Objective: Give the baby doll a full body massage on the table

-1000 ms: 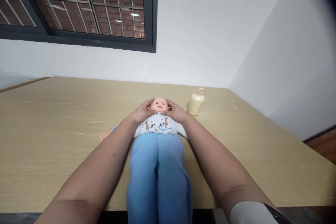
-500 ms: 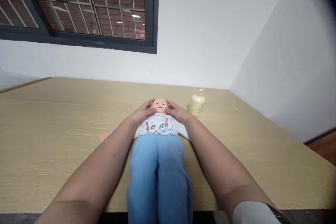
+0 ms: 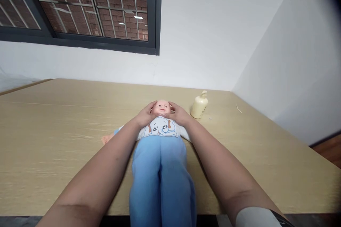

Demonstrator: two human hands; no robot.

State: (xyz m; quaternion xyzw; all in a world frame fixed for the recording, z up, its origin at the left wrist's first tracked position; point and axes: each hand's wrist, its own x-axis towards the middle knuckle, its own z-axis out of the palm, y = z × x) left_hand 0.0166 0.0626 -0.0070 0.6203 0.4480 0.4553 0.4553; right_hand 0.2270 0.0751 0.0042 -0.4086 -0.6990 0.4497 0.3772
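Table (image 3: 66, 170): wood-toned, bearing doll and bottle.
Doll (image 3: 160, 159): face up on table, legs toward near edge; feet out of view.
Bottle (image 3: 199, 107): upright, apart from right hand.
Left hand (image 3: 145, 115): partly open, cupped against doll's head (image 3: 162, 106); firmness cannot be told.
Right hand (image 3: 180, 114): likewise, opposite side.
Thumbs (image 3: 155, 115): near chin; light, even pressure advisable.

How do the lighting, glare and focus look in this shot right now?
Head view: small bright reflections in the window; head view: pale sheen streaks on the table, left of the doll; head view: dark shadows along both forearms' inner edges; head view: a dark blur in the upper right corner; head view: doll's legs look oversized against its head, probably lens stretch.
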